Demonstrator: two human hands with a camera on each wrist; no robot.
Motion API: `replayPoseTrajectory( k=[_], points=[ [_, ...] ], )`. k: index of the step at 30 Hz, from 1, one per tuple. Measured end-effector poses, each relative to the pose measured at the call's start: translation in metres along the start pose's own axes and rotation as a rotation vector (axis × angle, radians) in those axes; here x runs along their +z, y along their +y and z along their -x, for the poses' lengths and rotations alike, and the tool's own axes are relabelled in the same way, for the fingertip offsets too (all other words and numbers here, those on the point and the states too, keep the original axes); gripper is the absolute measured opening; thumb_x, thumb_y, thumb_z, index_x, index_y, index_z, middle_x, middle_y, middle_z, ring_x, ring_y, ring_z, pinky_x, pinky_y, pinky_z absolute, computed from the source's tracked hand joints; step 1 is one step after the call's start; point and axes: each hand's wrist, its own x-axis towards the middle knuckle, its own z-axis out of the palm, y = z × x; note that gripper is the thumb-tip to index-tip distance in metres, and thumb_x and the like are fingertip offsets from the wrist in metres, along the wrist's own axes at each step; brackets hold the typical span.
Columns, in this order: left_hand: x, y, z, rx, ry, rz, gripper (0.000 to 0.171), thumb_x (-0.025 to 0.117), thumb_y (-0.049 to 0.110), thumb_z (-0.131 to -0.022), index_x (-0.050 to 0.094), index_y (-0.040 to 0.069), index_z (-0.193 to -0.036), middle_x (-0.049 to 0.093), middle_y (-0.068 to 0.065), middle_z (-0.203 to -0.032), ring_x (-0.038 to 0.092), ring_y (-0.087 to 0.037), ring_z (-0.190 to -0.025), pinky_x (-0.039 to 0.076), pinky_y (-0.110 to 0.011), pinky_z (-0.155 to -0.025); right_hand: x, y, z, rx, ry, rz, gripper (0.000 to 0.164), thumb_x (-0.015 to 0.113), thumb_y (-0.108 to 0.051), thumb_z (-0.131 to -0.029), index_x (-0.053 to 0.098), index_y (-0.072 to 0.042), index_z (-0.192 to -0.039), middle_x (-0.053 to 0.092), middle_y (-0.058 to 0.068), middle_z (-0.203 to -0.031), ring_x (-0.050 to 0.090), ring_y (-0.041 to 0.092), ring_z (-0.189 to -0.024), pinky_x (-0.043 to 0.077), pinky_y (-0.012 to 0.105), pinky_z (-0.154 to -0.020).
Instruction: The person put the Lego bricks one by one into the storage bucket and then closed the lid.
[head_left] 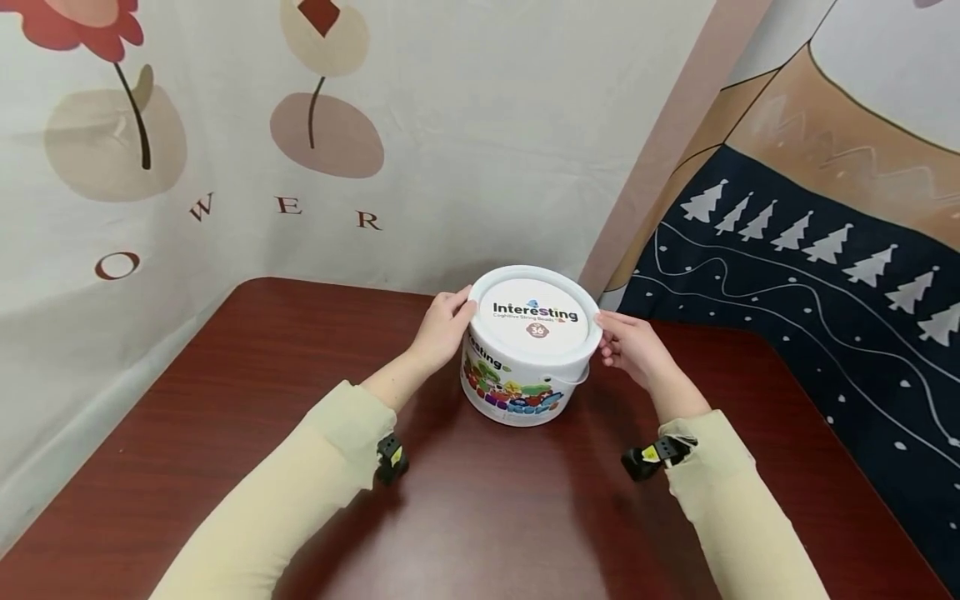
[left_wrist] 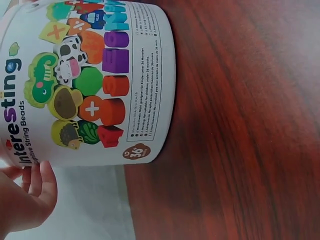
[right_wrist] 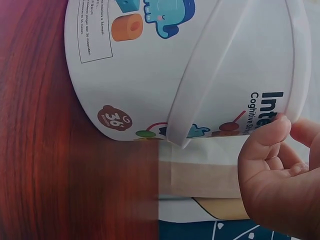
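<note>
A white round bucket [head_left: 517, 392] of string beads stands on the table, printed with colourful beads. Its white lid [head_left: 534, 321] is on, lettered "Interesting". My left hand [head_left: 444, 327] grips the left side of the lid's rim; in the left wrist view, curled fingers [left_wrist: 42, 187] show against the bucket's upper side. On the opposite side my right hand [head_left: 633, 346] pinches the rim, with the thumb [right_wrist: 267, 132] and forefinger right at the lid's edge in the right wrist view. The white handle [right_wrist: 200, 75] hangs down along the bucket's side.
The dark red-brown wooden table [head_left: 495, 517] spreads around the bucket. Behind it hangs a pale cloth [head_left: 465, 150] with flowers and letters. A dark blue cloth [head_left: 750, 275] with white trees hangs at the right. Each sleeve cuff carries a small black camera [head_left: 392, 458].
</note>
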Motion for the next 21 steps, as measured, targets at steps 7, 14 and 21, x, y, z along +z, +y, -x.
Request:
replayPoseTrajectory(
  k=[7,14,21],
  points=[
    [-0.001,-0.007,-0.003,-0.022,-0.001,0.059,0.050,0.037,0.031,-0.101,0.032,0.010,-0.146,0.039,-0.020,-0.136,0.040,-0.030,-0.126,0.033,-0.044,-0.109,0.003,0.002,-0.004,0.021,0.018,0.000,0.047,0.043,-0.029,-0.099,0.037,-0.008,-0.140,0.048,-0.009,-0.065,0.047,0.003,-0.059,0.045,0.015,-0.056],
    [0.001,-0.010,-0.005,-0.005,0.030,0.051,0.050,0.033,0.032,-0.101,0.030,0.011,-0.147,0.038,-0.019,-0.139,0.038,-0.031,-0.130,0.031,-0.046,-0.111,0.009,0.003,-0.007,0.004,0.037,0.008,0.046,0.040,-0.033,-0.100,0.036,-0.011,-0.141,0.048,-0.009,-0.067,0.050,0.003,-0.059,0.045,0.015,-0.056],
    [-0.004,-0.014,-0.006,0.031,0.104,-0.308,0.053,0.031,0.042,-0.100,0.045,0.007,-0.138,0.050,-0.017,-0.132,0.047,-0.031,-0.124,0.038,-0.047,-0.105,0.017,0.006,-0.005,-0.141,0.219,0.472,0.052,0.028,-0.039,-0.102,0.042,-0.006,-0.140,0.059,0.016,-0.117,0.057,0.027,-0.106,0.049,0.039,-0.091]
  ],
)
